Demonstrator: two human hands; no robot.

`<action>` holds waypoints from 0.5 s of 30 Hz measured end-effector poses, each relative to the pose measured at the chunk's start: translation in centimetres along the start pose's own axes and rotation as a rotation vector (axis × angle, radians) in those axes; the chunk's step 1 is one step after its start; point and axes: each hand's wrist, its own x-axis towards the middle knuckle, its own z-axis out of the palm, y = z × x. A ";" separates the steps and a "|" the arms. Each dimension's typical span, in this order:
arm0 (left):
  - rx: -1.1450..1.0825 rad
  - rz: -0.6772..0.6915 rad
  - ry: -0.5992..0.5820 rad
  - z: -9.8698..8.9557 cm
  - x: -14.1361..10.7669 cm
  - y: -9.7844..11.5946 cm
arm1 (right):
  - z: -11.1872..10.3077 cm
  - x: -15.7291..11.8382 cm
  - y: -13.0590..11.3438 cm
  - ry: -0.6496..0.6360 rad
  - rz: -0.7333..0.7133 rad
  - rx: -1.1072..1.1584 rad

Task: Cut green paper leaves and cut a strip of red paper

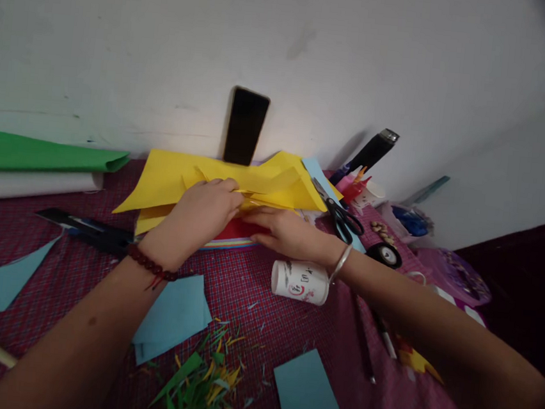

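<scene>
Seemingly, the yellow paper sheets [172, 175] near the frame's centre are being sorted: the left hand [207, 208] and right hand [289, 230] touch them, whether pinching I cannot tell. Separating one would call for a light pinch.

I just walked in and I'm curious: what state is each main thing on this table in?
Yellow paper: bent, left hand on it
Phone: leaning on wall, screen dark
Paper cup: on its side
Green paper: rolled or folded
Scraps: loosely heaped
Scissors: lying, blade opening unclear
Nearest blue sheet: flat
</scene>
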 end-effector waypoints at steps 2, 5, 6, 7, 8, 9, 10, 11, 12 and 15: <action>-0.009 -0.008 -0.020 -0.2 0.0 0.0 | 0.4 0.8 0.0 -0.020 -0.035 0.005; -0.036 -0.019 -0.048 -0.5 -0.2 -0.2 | 0.8 1.5 0.2 -0.039 -0.052 -0.015; -0.051 -0.023 -0.053 -0.5 -0.3 -0.3 | 0.8 1.6 0.3 -0.042 -0.053 -0.025; -0.068 -0.026 -0.057 -0.5 -0.3 -0.4 | 0.9 1.7 0.5 -0.045 -0.055 -0.033; -0.084 -0.028 -0.059 -0.5 -0.4 -0.5 | 0.9 1.8 0.6 -0.047 -0.056 -0.040; -0.098 -0.029 -0.060 -0.5 -0.5 -0.6 | 0.9 1.8 0.7 -0.046 -0.058 -0.042; -0.107 -0.030 -0.062 -0.5 -0.6 -0.7 | 0.9 1.9 0.9 -0.046 -0.060 -0.037; -0.112 -0.029 -0.065 -0.4 -0.6 -0.8 | 0.9 1.9 1.0 -0.048 -0.063 -0.027; -0.114 -0.028 -0.067 -0.4 -0.6 -0.9 | 0.9 2.0 1.2 -0.052 -0.065 -0.012; -0.114 -0.035 -0.076 -0.4 -0.6 -0.9 | 0.8 2.1 1.4 -0.073 -0.059 0.020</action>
